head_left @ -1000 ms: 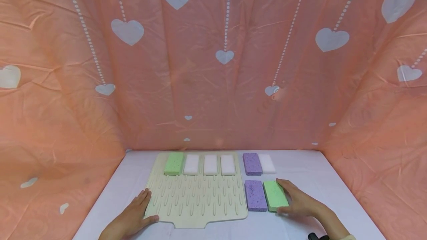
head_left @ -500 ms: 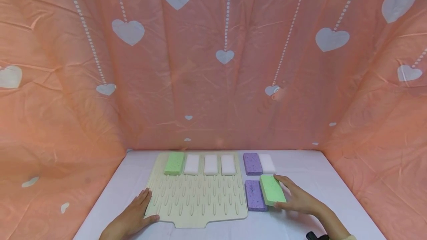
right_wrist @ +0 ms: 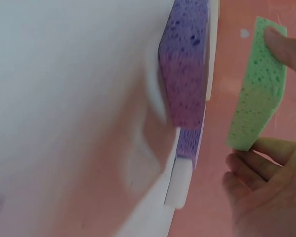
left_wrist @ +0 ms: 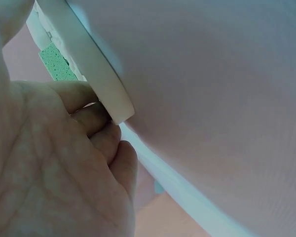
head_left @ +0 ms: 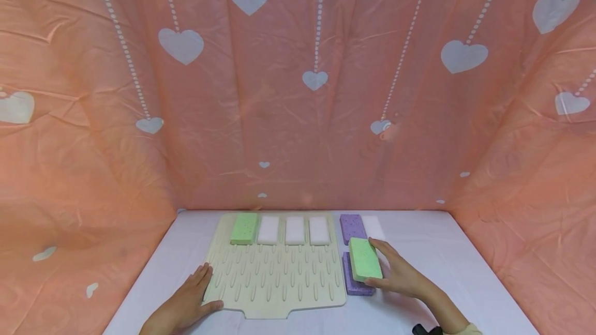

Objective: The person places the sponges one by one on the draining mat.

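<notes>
My right hand (head_left: 398, 274) pinches a green sponge (head_left: 365, 259) by its ends, thumb at one and fingers at the other. In the right wrist view this sponge (right_wrist: 259, 84) is clear of the table. Below it lies a purple sponge (head_left: 355, 286), partly hidden. My left hand (head_left: 188, 296) rests at the left edge of a cream ridged mat (head_left: 274, 283). The left wrist view has those fingers (left_wrist: 106, 140) touching the mat's thick edge (left_wrist: 106, 84). Along the mat's back sit another green sponge (head_left: 243, 229) and three white sponges (head_left: 294, 230) in a row.
Right of the mat, at the back, a second purple sponge (head_left: 352, 228) lies beside a white sponge (head_left: 374, 227). The white tabletop (head_left: 433, 242) is enclosed by peach curtains (head_left: 307, 133) with hearts. A small black object (head_left: 421, 330) shows near my right wrist.
My right hand has lifted the green sponge off the table and moved it left, over the front purple sponge. The left hand stays in place.
</notes>
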The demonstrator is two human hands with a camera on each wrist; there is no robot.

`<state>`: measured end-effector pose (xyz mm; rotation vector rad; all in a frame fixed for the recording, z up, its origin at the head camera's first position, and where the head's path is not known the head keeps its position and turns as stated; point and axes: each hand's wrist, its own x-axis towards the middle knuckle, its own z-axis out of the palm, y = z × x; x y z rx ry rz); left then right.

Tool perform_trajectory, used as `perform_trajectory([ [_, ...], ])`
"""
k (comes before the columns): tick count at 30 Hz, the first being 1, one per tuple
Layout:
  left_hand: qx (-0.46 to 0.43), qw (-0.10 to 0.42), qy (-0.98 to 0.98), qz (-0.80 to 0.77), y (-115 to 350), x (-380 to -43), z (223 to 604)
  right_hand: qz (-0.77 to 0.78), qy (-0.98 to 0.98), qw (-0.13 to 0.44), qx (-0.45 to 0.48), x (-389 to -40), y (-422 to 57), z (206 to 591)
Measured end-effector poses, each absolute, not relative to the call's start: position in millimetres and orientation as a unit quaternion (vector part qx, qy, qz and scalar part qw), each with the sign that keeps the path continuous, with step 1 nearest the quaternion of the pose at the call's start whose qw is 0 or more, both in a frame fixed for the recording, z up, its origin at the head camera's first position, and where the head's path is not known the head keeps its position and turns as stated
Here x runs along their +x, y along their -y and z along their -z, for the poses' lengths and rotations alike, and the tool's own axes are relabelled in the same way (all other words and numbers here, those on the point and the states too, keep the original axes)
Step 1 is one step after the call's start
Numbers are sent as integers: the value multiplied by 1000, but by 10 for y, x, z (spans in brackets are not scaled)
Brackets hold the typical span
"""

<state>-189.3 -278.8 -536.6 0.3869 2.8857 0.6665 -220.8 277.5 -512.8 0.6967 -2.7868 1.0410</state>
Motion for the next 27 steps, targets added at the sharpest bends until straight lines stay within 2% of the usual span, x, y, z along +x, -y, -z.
perform_trajectory([
  [8, 124, 77, -959, -242, 2826, -1901, 5424, -348, 908, 38, 232, -2251, -2562, 5150],
  [15, 148, 36, -958, -245, 2934, -1955, 5640, -355, 902, 51, 242, -2321, -2387, 5182],
  [20, 155, 25, -958, -238, 2945, -1960, 5661, -367, 898, 44, 239, -2350, -2266, 5204],
  [27, 143, 54, -961, -231, 2842, -1901, 5447, -375, 894, 33, 243, -2378, -2114, 5209],
])
